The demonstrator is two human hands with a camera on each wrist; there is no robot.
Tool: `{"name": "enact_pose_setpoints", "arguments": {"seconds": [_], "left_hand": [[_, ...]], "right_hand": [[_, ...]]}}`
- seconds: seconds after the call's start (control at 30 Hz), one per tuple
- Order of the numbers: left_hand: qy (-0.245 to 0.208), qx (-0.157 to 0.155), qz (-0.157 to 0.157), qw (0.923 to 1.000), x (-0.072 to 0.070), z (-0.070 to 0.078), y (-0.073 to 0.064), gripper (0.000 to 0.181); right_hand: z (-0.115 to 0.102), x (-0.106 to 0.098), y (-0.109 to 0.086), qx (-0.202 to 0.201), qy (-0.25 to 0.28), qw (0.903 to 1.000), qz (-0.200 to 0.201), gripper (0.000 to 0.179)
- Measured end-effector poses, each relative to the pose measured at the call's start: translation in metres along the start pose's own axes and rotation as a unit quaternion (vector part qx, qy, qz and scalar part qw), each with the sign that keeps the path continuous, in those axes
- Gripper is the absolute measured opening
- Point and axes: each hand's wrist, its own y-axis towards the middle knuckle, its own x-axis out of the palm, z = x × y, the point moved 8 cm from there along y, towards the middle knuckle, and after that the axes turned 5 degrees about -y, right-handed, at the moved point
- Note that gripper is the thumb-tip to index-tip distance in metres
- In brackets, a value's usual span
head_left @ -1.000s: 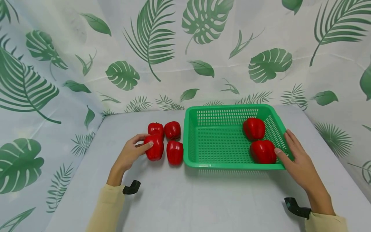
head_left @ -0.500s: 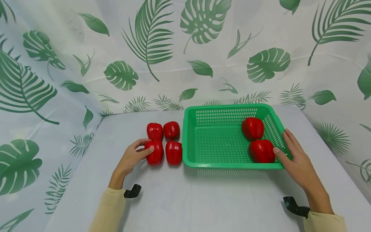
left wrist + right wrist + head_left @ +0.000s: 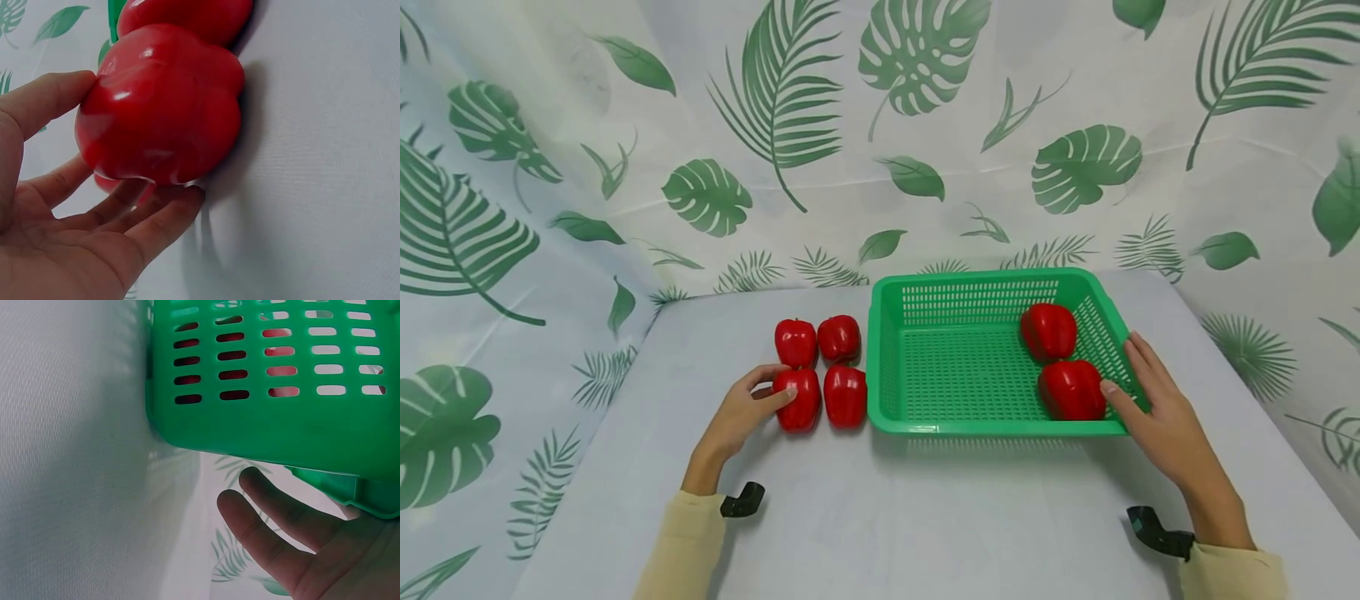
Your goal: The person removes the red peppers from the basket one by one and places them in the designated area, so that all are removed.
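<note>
My left hand [image 3: 741, 410] holds a glossy red bell pepper [image 3: 797, 402] on the white table, thumb on its upper side and fingers at its stem end. In the left wrist view this bell pepper [image 3: 162, 106] sits right against another one. Two bell peppers lie behind it, a left one [image 3: 795, 342] and a right one [image 3: 839, 338]; a third [image 3: 846, 397] is beside it, close to the basket. My right hand [image 3: 1172, 425] grips the right rim of the green plastic basket [image 3: 1000, 428], thumb over the rim and fingers outside. The right wrist view shows the basket's slotted wall [image 3: 250, 425].
Inside the basket, two red bell peppers lie at the right end, one at the back [image 3: 1048, 332] and one in front [image 3: 1072, 390]. A leaf-print curtain [image 3: 820, 125] hangs behind and beside the white table [image 3: 940, 517].
My left hand has lowered the bell pepper and brought it slightly nearer to me, into line with the one beside the basket. My right hand stays on the basket rim.
</note>
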Motion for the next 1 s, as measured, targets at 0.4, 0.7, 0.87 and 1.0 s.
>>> {"name": "enact_pose_setpoints", "arguments": {"seconds": [0.4, 0.7, 0.87, 1.0], "left_hand": [[0.017, -0.001, 0.007, 0.9998, 0.002, 0.004, -0.001, 0.06], [-0.02, 0.034, 0.167, 0.9852, -0.021, 0.032, -0.003, 0.075], [-0.032, 0.089, 0.242, 0.9657, -0.024, 0.06, 0.002, 0.096], [-0.06, 0.14, 0.223, 0.9628, -0.011, 0.091, 0.011, 0.096]], "right_hand": [[0.0, 0.0, 0.0, -0.001, -0.004, 1.0, 0.0, 0.078], [-0.002, 0.001, -0.001, 0.001, -0.003, 1.0, -0.001, 0.078], [-0.002, 0.0, -0.001, 0.0, -0.006, 1.0, 0.001, 0.078], [-0.002, 0.0, -0.002, 0.0, -0.006, 1.0, 0.0, 0.078]]}}
